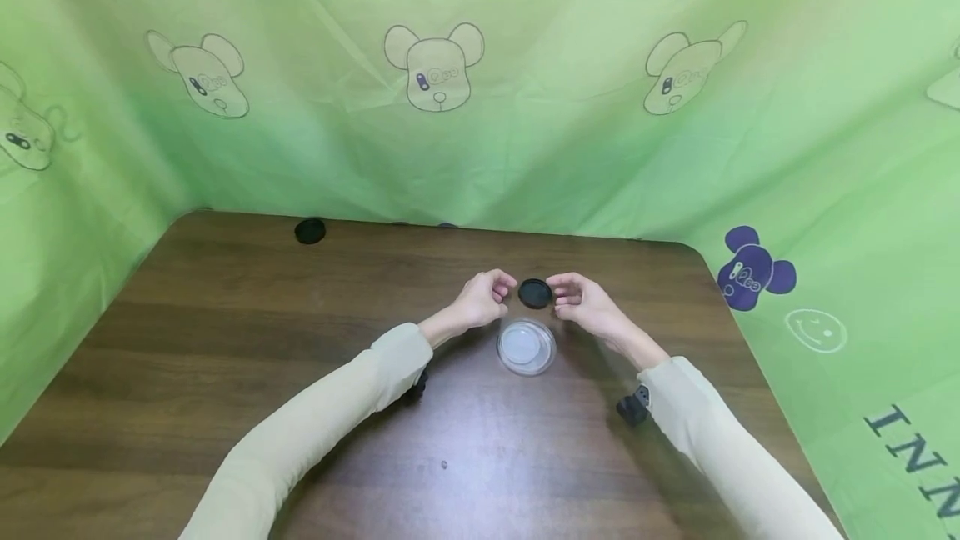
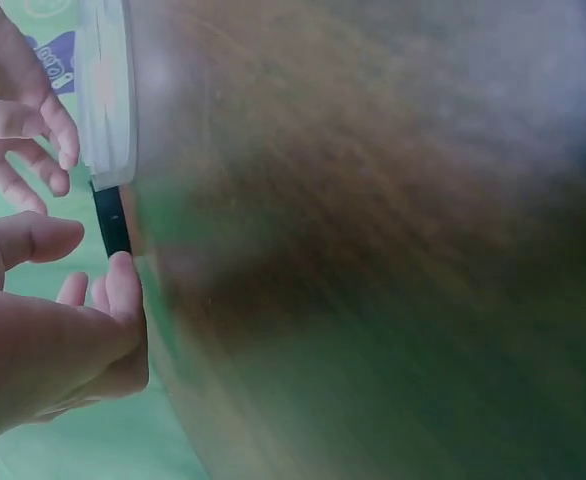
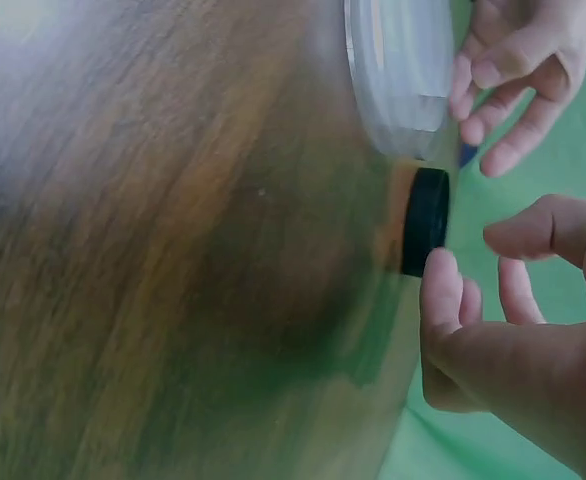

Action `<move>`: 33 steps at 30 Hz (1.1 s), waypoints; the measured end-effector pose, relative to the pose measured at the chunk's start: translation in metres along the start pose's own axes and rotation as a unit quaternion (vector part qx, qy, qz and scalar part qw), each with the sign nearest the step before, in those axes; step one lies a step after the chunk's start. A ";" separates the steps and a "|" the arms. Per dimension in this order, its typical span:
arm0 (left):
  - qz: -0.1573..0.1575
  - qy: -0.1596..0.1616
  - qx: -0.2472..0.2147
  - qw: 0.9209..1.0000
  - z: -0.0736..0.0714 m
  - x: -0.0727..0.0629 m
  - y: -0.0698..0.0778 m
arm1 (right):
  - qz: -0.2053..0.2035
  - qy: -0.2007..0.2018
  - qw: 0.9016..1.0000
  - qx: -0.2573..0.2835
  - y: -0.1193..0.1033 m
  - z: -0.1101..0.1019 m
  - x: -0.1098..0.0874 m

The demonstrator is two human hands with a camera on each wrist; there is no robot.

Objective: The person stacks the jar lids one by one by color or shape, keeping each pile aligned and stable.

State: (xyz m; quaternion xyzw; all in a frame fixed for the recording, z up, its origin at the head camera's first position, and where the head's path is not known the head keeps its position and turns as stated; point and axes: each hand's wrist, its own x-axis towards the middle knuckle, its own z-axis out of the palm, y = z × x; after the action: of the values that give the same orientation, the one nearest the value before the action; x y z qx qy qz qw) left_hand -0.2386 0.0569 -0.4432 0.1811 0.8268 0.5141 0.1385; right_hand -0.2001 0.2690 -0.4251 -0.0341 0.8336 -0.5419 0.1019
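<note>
- Going by the head view, we find the near black disc [image 1: 535, 293] lying on the wooden table [image 1: 210, 315], between the two hands.
- At six o'clock from that disc we see the clear round container [image 1: 527, 347], with a narrow strip of wood between them.
- The left hand [image 1: 483, 300] is at nine o'clock from the near disc; we see it released, fingers loosely bent, thumb apart from them, grasping nothing.
- The right hand [image 1: 588, 305], at three o'clock from the disc, is likewise released, with a gap between thumb and fingers.
- In both wrist views, fingertips come right up to the disc's edge, but we cannot tell whether they touch it.
- Between nine and ten o'clock from the near disc, we spot the far black disc [image 1: 310, 231] by the table's far edge, well apart from both hands.
- Pale sleeves [image 1: 697, 415] cover the arms, and we notice a dark device [image 1: 632, 409] at the right wrist.
- At twelve o'clock, beyond the table, we see a green curtain [image 1: 525, 165] printed with round-eared heads.
</note>
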 end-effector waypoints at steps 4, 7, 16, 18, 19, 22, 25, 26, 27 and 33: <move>-0.006 0.004 -0.002 1.000 0.004 0.009 0.000 | -0.025 0.005 1.000 0.000 0.007 0.002 0.006; -0.009 0.004 -0.001 1.000 0.007 0.015 -0.001 | -0.063 -0.004 0.998 0.020 0.022 -0.002 0.014; 0.011 -0.004 0.025 1.000 0.008 0.033 0.000 | -0.035 -0.020 0.999 0.000 0.018 -0.005 0.021; 0.012 -0.006 0.029 0.999 0.011 0.032 -0.002 | -0.028 -0.032 0.999 0.004 0.021 -0.004 0.021; 0.015 -0.003 0.030 0.999 0.012 0.034 -0.002 | -0.029 -0.037 0.999 0.005 0.020 -0.006 0.023; 0.025 0.008 0.041 0.999 0.014 0.037 -0.002 | -0.033 -0.052 0.998 0.001 0.020 -0.010 0.028; 0.030 0.017 0.064 0.997 0.018 0.039 -0.005 | -0.032 -0.063 0.997 -0.015 0.020 -0.008 0.030; 0.033 0.018 0.074 0.997 0.019 0.040 -0.004 | -0.032 -0.063 0.997 -0.019 0.019 -0.008 0.031; 0.035 0.018 0.082 0.996 0.020 0.041 -0.004 | -0.029 -0.062 0.997 -0.024 0.017 -0.007 0.032; 0.055 0.008 0.124 0.991 0.025 0.046 -0.001 | -0.025 -0.046 0.997 -0.049 0.014 -0.006 0.032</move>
State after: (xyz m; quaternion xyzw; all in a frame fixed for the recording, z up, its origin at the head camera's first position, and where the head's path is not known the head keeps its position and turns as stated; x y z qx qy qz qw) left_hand -0.2699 0.0972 -0.4575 0.2381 0.8741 0.4158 0.0797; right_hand -0.2316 0.2744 -0.4398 -0.0845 0.8523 -0.5009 0.1248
